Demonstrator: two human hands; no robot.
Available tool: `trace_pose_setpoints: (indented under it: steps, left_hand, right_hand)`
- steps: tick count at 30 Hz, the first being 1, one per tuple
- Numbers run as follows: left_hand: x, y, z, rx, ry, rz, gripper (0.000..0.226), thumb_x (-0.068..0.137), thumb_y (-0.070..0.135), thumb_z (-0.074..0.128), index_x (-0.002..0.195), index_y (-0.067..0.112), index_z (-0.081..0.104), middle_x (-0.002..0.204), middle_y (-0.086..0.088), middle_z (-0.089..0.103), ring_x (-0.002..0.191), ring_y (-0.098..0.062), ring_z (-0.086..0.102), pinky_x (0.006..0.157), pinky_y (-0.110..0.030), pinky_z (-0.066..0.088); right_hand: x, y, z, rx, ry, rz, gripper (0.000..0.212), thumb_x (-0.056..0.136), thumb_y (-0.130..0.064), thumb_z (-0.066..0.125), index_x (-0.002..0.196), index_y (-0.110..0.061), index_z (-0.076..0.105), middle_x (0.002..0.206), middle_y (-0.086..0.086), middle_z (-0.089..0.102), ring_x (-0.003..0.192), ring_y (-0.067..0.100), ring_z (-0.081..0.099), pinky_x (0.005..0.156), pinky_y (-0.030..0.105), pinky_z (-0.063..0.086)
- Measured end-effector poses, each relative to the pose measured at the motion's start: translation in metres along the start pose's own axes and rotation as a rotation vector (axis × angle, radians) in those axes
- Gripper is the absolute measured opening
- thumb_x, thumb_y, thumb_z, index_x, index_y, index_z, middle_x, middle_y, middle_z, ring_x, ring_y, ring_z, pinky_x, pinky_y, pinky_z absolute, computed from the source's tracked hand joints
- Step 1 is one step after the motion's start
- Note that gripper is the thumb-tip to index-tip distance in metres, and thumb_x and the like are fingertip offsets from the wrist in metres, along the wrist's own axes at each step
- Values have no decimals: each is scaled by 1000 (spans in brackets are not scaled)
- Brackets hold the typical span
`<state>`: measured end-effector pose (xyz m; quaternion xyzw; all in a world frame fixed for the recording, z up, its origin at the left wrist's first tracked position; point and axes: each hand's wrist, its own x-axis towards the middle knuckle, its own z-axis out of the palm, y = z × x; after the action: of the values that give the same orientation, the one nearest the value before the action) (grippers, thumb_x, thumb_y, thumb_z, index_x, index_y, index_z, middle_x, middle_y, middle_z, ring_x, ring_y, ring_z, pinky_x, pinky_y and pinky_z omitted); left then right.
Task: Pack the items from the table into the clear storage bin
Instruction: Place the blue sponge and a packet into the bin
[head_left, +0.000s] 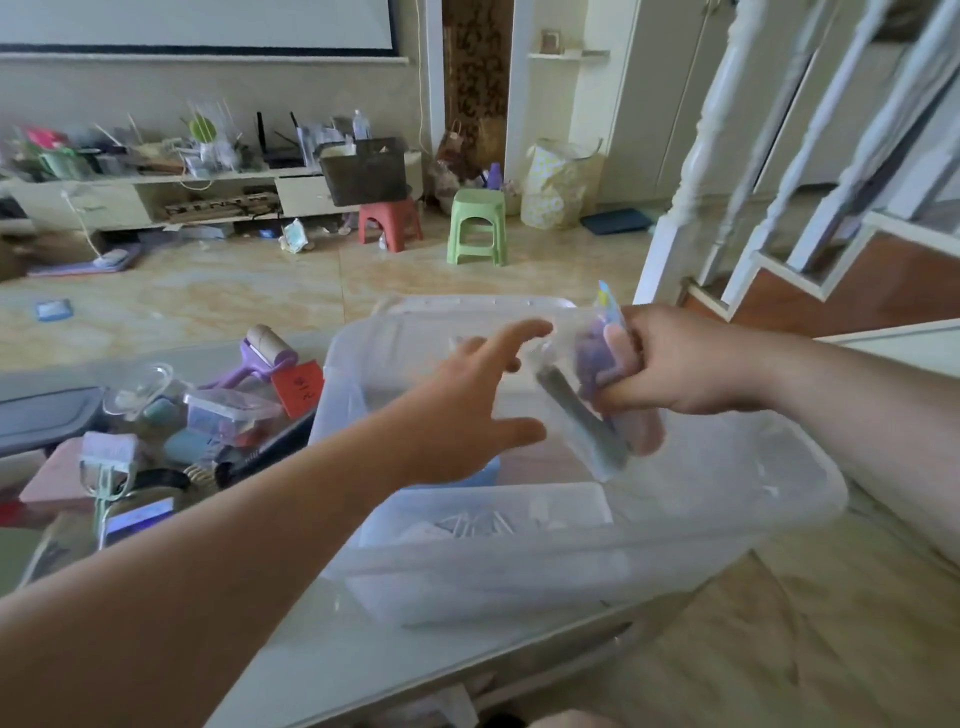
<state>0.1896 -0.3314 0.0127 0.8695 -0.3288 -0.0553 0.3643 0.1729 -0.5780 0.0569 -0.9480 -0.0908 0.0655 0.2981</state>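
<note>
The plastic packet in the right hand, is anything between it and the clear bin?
Nothing visible blocks it. The right hand holds the packet over the open bin; the left hand reaches alongside, not underneath.

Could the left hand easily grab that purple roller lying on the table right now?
Probably yes. The left hand is open and holds nothing, hovering over the clear bin. The purple roller lies on top of the pile to its left, with nothing covering it.

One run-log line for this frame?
right hand: grips clear packet | left hand: open, reaching | over: storage bin
</note>
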Motion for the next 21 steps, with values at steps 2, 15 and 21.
trace_pose_setpoints:
  steps: [2,15,21]
  left_hand:
    - [-6,-10,9,266,-305,-106,87,92,42,73,158,48,17,148,1,47,133,-17,48,107,-29,36]
    - [-10,-41,40,717,-759,-129,75,104,13,44,161,50,13,153,-4,41,139,-29,45,111,-43,38]
    - [-9,-38,43,668,-756,-175,76,103,16,50,161,47,13,154,-4,38,137,-29,45,107,-40,37]
  right_hand:
    - [-15,29,-4,-88,-72,170,46,68,-34,87,106,-29,61,90,-8,74,86,13,72,75,40,62]
    - [44,90,77,-191,-604,597,25,97,-16,68,121,-11,61,112,18,72,97,36,73,76,46,58]
    - [33,103,91,-207,-555,637,6,98,-6,62,97,-7,68,97,19,67,75,32,70,66,48,62]
